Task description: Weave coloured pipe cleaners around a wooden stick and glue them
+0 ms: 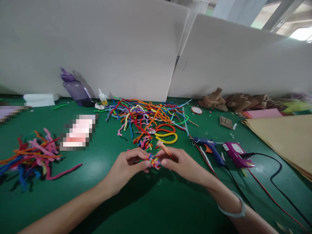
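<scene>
A small bundle of pipe cleaners [154,161] in red, blue, yellow and pink is pinched between both hands, just above the table. My left hand [129,164] closes on its left side with thumb and fingers. On its right side, the thumb and fingers of my right hand [179,162] grip it. A copper-brown stick-like thing [165,149] lies along the fingers of my right hand; its kind I cannot make out. Just beyond the hands are scissors [168,134] with one red and one yellow handle loop, partly over short pipe cleaner pieces [145,143].
Many long pipe cleaners [146,112] lie tangled at the back; another pile [36,156] is at left. A blue glue gun [211,149], purple device [236,154] and cables are at right. A purple bottle [75,89] and glue bottle [102,97] stand by the white partition [97,48].
</scene>
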### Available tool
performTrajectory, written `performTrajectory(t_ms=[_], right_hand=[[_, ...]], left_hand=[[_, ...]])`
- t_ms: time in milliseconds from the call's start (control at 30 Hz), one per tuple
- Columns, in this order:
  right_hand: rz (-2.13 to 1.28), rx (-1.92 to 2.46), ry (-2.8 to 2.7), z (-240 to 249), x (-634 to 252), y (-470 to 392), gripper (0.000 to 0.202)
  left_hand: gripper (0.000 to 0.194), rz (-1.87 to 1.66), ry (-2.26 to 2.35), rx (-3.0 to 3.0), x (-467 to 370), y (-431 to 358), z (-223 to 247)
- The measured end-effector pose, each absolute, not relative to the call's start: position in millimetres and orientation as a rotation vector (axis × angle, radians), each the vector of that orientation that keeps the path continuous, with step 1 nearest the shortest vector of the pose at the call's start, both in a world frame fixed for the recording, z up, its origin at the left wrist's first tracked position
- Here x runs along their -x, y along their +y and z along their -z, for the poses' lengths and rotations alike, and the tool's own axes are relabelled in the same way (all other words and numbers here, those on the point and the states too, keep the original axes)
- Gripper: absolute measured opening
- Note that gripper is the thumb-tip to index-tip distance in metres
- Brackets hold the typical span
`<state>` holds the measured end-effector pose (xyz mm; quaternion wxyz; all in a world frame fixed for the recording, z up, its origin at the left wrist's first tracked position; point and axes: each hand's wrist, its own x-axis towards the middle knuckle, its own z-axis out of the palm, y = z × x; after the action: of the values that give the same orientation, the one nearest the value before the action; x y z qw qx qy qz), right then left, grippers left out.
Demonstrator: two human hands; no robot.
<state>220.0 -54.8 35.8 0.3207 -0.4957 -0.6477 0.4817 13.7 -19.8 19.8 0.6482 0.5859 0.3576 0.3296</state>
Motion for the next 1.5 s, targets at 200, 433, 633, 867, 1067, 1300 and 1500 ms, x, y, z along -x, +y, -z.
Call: performTrajectory(t_ms=[200,433,633,867,1067,1300,1500], right_hand=[[-1.302,1.301,-1.524,-33.8,-209.5,-59.9,0.041],[-1.175,1.356,-1.523,-30.3,-201.6,-65.3,0.033],[-1.551,1.234,-1.343,-35.5,-207.8,-59.8,0.024],[-1.789,1.148,-1.1,-29.2,-205.0,-60.6,0.025],[-1.839,1.12,-1.013,-21.1,-201.2,-60.3,0.028],[-1.782,1.177,-0.951,-19.9,-191.3,-62.6,0.032],[-1.785,1.173,-1.063,-22.9,-200.1,-59.9,0.03]], left_hand=[[0.003,-0.962,0.898,-1.667,-11.4,-25.0,-21.9],[0.008,-1.009,0.783,-2.227,-4.0,-25.5,-17.0],[0.017,-1.146,0.675,-2.403,-0.1,-25.0,-13.7],[0.017,-1.071,0.642,-2.453,0.3,-25.9,-11.3],[0.014,-1.14,0.482,-2.493,2.2,-22.8,-4.8],[0.014,-1.118,0.448,-2.523,5.8,-22.6,1.5],[0.013,-1.071,0.423,-2.518,5.3,-18.3,-2.6]])
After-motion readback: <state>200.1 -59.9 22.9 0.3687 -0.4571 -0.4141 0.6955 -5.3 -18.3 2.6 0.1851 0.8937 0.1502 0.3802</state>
